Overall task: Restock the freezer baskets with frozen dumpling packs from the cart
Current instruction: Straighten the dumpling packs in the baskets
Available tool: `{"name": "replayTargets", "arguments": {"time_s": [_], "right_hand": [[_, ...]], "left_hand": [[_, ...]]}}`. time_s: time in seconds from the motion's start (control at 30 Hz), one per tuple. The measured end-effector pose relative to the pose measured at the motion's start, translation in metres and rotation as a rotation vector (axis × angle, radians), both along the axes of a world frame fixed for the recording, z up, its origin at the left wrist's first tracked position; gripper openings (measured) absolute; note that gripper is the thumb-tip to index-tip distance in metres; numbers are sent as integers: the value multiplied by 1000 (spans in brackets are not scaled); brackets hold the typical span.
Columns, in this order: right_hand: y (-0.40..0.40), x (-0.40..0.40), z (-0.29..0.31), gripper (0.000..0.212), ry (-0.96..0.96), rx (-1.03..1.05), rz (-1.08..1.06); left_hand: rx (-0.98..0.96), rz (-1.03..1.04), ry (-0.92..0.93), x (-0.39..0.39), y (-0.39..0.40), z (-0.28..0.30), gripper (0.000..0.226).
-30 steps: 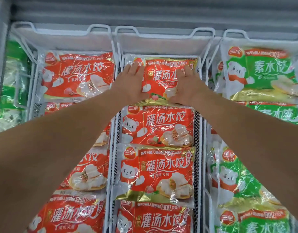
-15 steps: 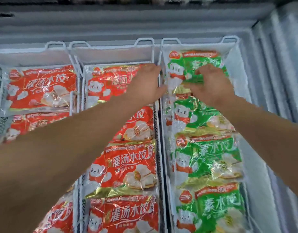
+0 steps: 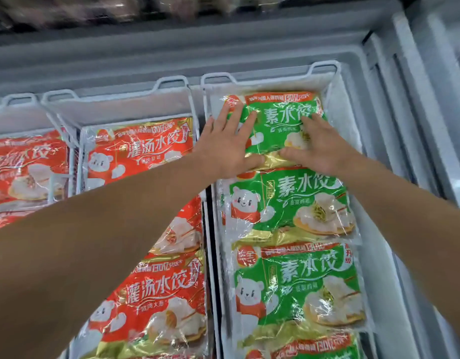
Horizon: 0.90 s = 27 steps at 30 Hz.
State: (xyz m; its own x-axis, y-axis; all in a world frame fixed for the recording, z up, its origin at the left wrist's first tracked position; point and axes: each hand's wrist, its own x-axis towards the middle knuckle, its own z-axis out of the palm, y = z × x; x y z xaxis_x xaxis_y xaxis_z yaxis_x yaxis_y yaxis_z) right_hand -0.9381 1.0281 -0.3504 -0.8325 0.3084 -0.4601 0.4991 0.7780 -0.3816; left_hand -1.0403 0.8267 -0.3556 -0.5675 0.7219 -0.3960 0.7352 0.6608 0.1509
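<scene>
A green dumpling pack [image 3: 278,117] lies at the far end of the right white wire basket [image 3: 324,67]. My left hand [image 3: 227,146] presses flat on its left side with fingers spread. My right hand [image 3: 324,146] lies flat on its right side, thumb along the gold lower edge. Below it in the same basket lie more green packs [image 3: 291,203], overlapping toward me. The middle basket [image 3: 172,82] holds red dumpling packs [image 3: 138,151], partly hidden by my left forearm.
A third basket at the far left [image 3: 19,98] also holds red packs. The grey freezer rim [image 3: 172,55] runs along the back. The freezer's frosted right wall [image 3: 394,104] stands close beside the right basket. No cart is in view.
Both hands moved from the red pack in the middle basket to the green pack in the right basket and flattened onto it. My view swung right.
</scene>
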Motion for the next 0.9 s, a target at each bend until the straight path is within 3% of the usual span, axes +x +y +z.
{"name": "replayTargets", "arguments": {"time_s": [0.73, 0.83, 0.9], "right_hand": [[9, -4, -10, 104, -84, 166, 66], [-4, 22, 2, 88, 92, 111, -19], [-26, 57, 11, 63, 303, 128, -84]], "left_hand": [[-42, -4, 46, -1, 6, -17, 87], [0, 32, 59, 7, 3, -7, 87], [244, 34, 81, 33, -2, 6, 74]]}}
